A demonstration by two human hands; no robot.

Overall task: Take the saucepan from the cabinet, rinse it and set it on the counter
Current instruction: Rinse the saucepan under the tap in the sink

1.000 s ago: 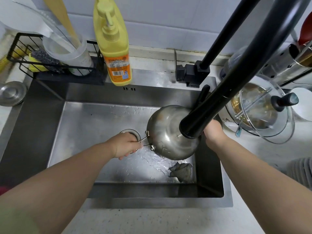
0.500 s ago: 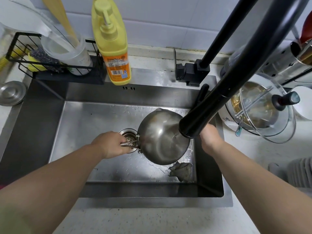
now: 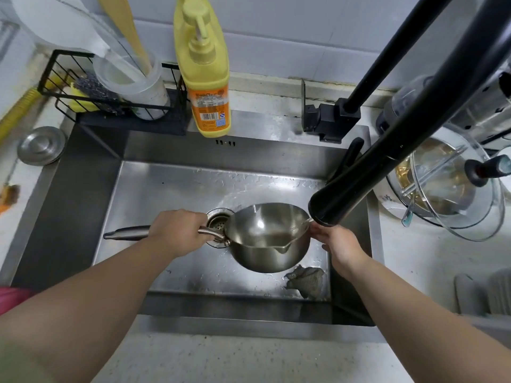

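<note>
A small steel saucepan (image 3: pixel 266 239) with a pouring lip hangs upright over the steel sink (image 3: pixel 166 194), its mouth up and a little water in the bottom. My left hand (image 3: pixel 178 230) is closed around its long handle, left of the drain (image 3: pixel 218 221). My right hand (image 3: pixel 336 246) touches the pan's right rim with its fingertips, just under the black faucet head (image 3: pixel 340 207). A thin stream of water runs from the faucet onto the rim.
A grey rag (image 3: pixel 305 279) lies in the sink's front right corner. A yellow soap bottle (image 3: pixel 206 78) and a black wire rack (image 3: pixel 110 98) stand behind the sink. A glass-lidded pot (image 3: pixel 448 186) sits on the right counter, a steel lid (image 3: pixel 41 145) on the left.
The saucepan was tipped bottom-up toward me and has been turned upright with its mouth up. My left hand moved left along the handle, and my right hand came to the rim.
</note>
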